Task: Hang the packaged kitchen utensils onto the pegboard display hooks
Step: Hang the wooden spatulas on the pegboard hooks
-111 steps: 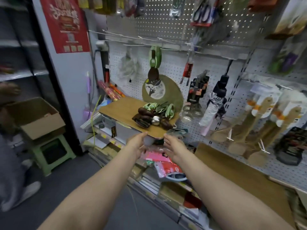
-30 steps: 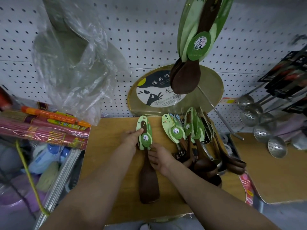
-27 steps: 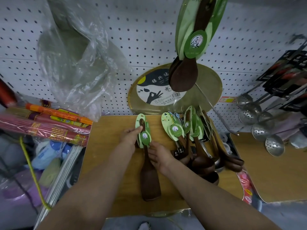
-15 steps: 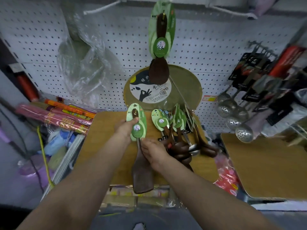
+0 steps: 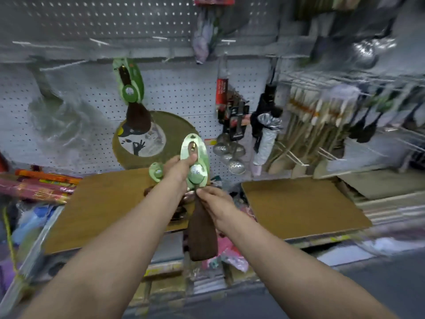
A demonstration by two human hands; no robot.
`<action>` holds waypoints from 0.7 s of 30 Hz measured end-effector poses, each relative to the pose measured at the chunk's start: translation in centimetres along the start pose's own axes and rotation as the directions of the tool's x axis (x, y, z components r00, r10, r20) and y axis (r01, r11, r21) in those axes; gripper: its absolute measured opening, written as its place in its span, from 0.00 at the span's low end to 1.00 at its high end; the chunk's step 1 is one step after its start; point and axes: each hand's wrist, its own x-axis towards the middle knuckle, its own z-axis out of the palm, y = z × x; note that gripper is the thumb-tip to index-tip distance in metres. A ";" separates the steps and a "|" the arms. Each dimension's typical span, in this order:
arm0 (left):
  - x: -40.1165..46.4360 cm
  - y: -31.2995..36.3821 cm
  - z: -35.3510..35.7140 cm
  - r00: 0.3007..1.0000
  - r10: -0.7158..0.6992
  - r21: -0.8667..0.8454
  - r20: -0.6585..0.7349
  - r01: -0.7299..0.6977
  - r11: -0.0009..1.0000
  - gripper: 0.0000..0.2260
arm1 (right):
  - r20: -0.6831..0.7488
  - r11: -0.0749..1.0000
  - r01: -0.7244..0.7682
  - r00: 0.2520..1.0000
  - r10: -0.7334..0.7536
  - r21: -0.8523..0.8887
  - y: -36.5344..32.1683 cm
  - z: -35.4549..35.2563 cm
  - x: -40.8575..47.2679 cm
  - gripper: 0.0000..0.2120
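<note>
- Two hands lift one packaged wooden spatula (image 5: 197, 203) clear of the wooden shelf (image 5: 103, 203), its green card uppermost.
- Left hand (image 5: 178, 168) wraps its fingers round the card just below the hang hole, likely to aim that hole at a hook.
- Right hand (image 5: 212, 202) pinches the handle beneath the card, apparently steadying the dark blade hanging below.
- One matching spatula (image 5: 131, 97) already hangs on the pegboard (image 5: 179, 93), up and to the left.
- More carded utensils (image 5: 156, 172) lie on the shelf behind the left wrist, not yet hung.
</note>
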 end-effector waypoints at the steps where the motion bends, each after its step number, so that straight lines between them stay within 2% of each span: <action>1: -1.3 -0.4 2.3 0.999 0.006 -0.004 0.040 -0.006 1.000 0.09 | -0.031 1.000 0.019 0.999 -0.019 -0.003 -0.8 -2.2 -0.6 0.03; 3: -3.6 -1.3 6.8 0.995 0.003 0.000 0.104 -0.003 1.000 0.06 | -0.100 0.999 0.038 0.994 -0.037 0.006 -2.6 -6.3 -1.7 0.06; 10: -8.2 -3.9 20.5 0.952 -0.032 0.041 0.304 0.020 0.999 0.04 | -0.291 0.984 0.164 0.947 -0.140 0.062 -7.9 -18.9 -4.0 0.05; 18: -10.1 -9.4 37.6 0.865 -0.103 0.070 0.491 0.078 0.994 0.04 | -0.482 0.960 0.263 0.856 -0.186 0.098 -12.8 -33.3 -2.9 0.05; 21: -10.2 -11.3 44.7 0.831 -0.133 0.058 0.540 0.121 0.991 0.07 | -0.528 0.953 0.275 0.832 -0.170 0.126 -15.9 -39.1 -1.9 0.04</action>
